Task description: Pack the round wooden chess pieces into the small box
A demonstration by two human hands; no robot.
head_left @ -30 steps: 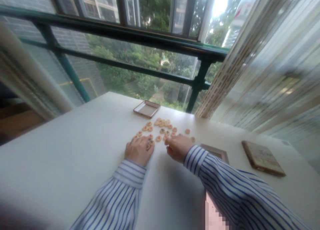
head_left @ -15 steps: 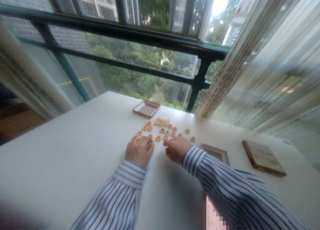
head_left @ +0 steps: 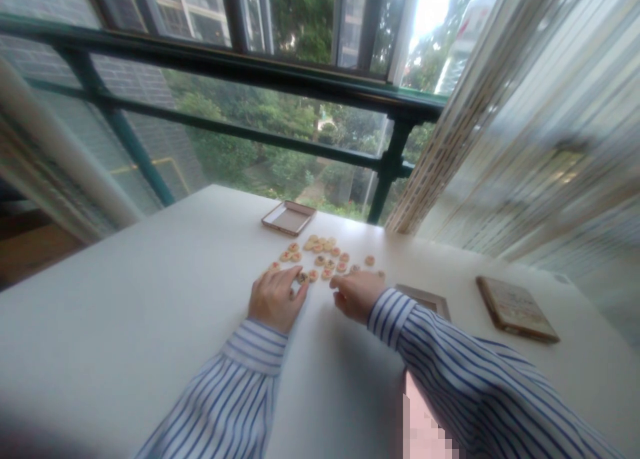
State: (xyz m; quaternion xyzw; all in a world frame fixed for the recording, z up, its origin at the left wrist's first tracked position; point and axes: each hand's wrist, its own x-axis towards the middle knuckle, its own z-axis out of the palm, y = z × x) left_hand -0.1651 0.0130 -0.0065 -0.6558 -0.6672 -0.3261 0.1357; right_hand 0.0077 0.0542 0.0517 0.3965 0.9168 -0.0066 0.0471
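Note:
Round, pale wooden xiangqi pieces [head_left: 327, 272] with red or dark characters lie loosely spread on the white table, some overlapping. My left hand [head_left: 275, 300] is at the near left of the group, its thumb and fingers closed around a dark-marked xiangqi piece [head_left: 303, 278]. Part of another piece shows under its palm. To the right, my right hand [head_left: 359, 297] rests low over the table with curled fingers, close to the nearest red-marked pieces. Whatever its fingers hold, if anything, is hidden.
A shallow open box tray [head_left: 289, 218] stands behind the pieces. Partly behind my right sleeve is a grey-brown frame-like tray [head_left: 440, 304]. Farther right lies a flat wooden box [head_left: 517, 309]. A green railing [head_left: 250, 129] and window border the far edge, with a curtain [head_left: 435, 126] at right.
The fingers of my left hand have shifted and opened around the dark-marked piece, so it shows more clearly. My right hand has moved slightly right relative to the pieces. The view has shifted a little.

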